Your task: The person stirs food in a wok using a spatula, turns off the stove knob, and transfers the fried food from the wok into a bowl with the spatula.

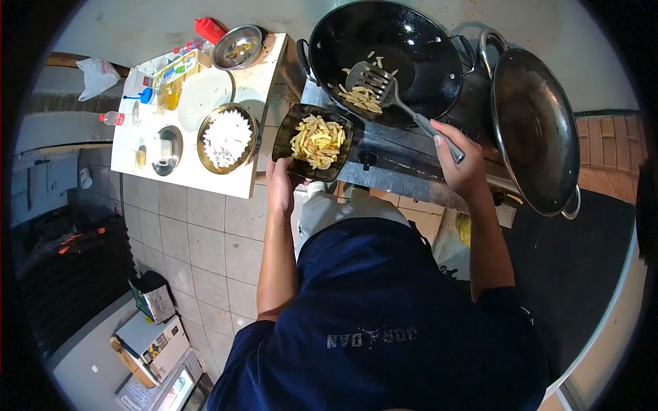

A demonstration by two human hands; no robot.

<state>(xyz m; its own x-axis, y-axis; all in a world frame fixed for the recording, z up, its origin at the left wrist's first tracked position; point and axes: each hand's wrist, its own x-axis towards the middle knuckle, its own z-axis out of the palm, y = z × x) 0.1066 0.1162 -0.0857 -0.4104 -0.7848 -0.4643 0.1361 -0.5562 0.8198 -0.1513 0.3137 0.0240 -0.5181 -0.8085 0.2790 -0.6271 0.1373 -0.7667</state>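
My left hand (282, 179) grips the near left corner of a dark square bowl (284, 145). Pale yellow cut strips (319, 142), perhaps potato, are heaped in it. In my right hand (458, 159) is the handle of a slotted spatula (372, 82), its metal head down inside a black wok (428, 75). More strips (361, 100) lie under and beside the spatula head, with a few scattered farther up the wok. The bowl is held just left of the stove's front edge, close to the wok's lower left rim.
To the right, a second large wok (534, 130) leans tilted beside the stove (404, 154). On the left, a white table (236, 183) carries a bowl of white pieces (227, 139), a metal bowl (238, 47), a red squeeze bottle (210, 30) and other containers.
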